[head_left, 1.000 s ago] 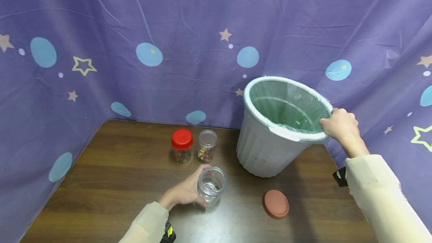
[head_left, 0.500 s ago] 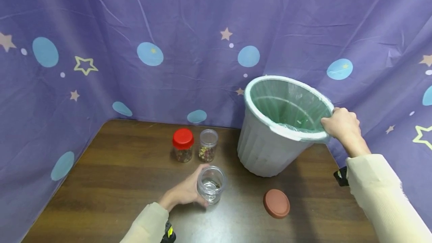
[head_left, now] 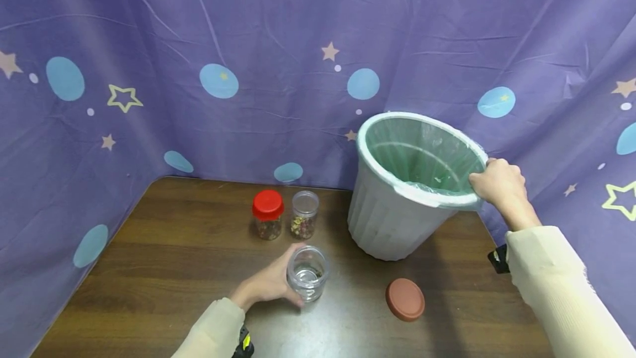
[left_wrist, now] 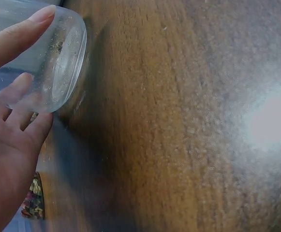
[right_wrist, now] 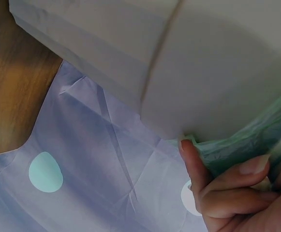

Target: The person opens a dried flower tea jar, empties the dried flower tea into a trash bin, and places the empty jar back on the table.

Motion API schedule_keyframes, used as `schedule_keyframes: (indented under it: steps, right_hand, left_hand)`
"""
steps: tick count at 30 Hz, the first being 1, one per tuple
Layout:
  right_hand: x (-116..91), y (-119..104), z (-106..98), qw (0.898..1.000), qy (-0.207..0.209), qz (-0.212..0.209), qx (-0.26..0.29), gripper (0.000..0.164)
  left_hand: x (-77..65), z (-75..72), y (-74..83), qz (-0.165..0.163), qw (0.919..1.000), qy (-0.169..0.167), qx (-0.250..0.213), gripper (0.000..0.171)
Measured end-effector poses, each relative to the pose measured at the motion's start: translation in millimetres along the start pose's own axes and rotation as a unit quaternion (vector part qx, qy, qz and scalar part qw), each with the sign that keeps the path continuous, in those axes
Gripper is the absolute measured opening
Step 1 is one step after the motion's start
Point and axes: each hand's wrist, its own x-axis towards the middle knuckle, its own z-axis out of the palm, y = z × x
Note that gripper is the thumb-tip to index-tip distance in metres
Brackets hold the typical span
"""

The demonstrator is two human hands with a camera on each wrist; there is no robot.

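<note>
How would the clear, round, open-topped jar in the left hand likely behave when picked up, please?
The clear jar might slip in the left hand, as it looks smooth and shiny. Being round, it could roll if tipped. It is probably light, with only small dark specks showing inside.

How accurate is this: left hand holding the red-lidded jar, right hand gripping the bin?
Wrong jar: in the head view, the left hand holds the open clear jar; the red-lidded jar stands beyond. The right hand does grip the bin.
</note>
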Motion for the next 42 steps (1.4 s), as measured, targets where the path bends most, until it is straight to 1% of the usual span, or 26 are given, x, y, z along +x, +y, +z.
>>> schedule_keyframes:
  steps: [6,14,18,21,27,29,36,42]
  right_hand:
    - [0.3,0.0,-0.3,1.000,0.000,-0.001,0.000,0.038]
    - [-1.0,-0.6,-1.4,1.000,-0.003,0.002,0.001,0.038]
    - [-1.4,-0.5,-2.6,1.000,-0.003,0.002,-0.001,0.038]
    - [-1.4,-0.4,-2.3,1.000,-0.003,0.001,-0.001,0.038]
    - [-0.2,-0.8,-0.2,1.000,0.001,-0.008,-0.001,0.039]
    - [0.3,0.4,0.8,1.000,0.002,-0.011,0.000,0.037]
    - [0.2,1.2,0.4,1.000,-0.007,-0.013,0.013,0.033]
    - [-1.5,3.8,-4.3,1.000,-0.011,-0.011,0.021,0.028]
  left_hand:
    - [-1.0,1.1,-0.5,0.007,0.9997,0.009,0.019,0.113]
    - [1.6,2.4,1.8,0.001,0.9991,0.030,0.030,0.113]
    - [0.5,4.0,2.3,-0.001,0.9992,0.026,0.032,0.114]
    - [-0.7,4.8,1.8,0.004,0.9991,0.025,0.033,0.115]
    - [-2.9,4.3,0.8,0.018,0.9984,0.032,0.042,0.115]
    - [-2.9,3.6,0.2,0.022,0.9987,0.027,0.038,0.115]
    - [-3.9,-0.3,-1.4,0.015,0.9995,-0.016,-0.021,0.110]
    - [-3.7,-2.9,0.4,-0.004,0.9996,-0.025,-0.015,0.106]
